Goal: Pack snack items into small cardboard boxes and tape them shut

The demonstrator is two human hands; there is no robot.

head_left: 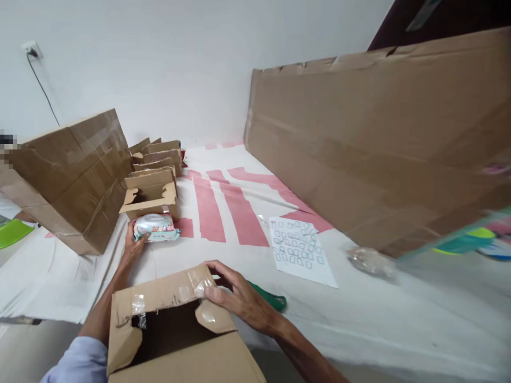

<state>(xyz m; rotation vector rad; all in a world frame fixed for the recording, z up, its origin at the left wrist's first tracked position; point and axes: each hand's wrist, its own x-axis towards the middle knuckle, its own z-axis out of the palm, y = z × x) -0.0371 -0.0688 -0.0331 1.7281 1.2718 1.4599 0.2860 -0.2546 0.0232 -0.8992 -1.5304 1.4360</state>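
Note:
My left hand (136, 239) is closed on the left end of a pack of wet wipes (157, 229), light blue and white with a pale lid. The pack lies at the front of an open cardboard box in a row. Close to me, my right hand (235, 295) grips the right corner of a nearer cardboard box (183, 367), thumb on the taped edge and fingers behind it. A dark opening with torn cutouts shows in this box; its inside is too dark to make out. A green object (269, 296) lies beyond my right wrist, partly hidden.
Several open cardboard boxes (149, 194) stand in a row on the white and pink cloth (243, 213). Tall cardboard panels rise at left (75, 175) and right (371, 138). A paper sheet with drawn squares (301, 252) and a clear plastic bundle (371, 261) lie at right.

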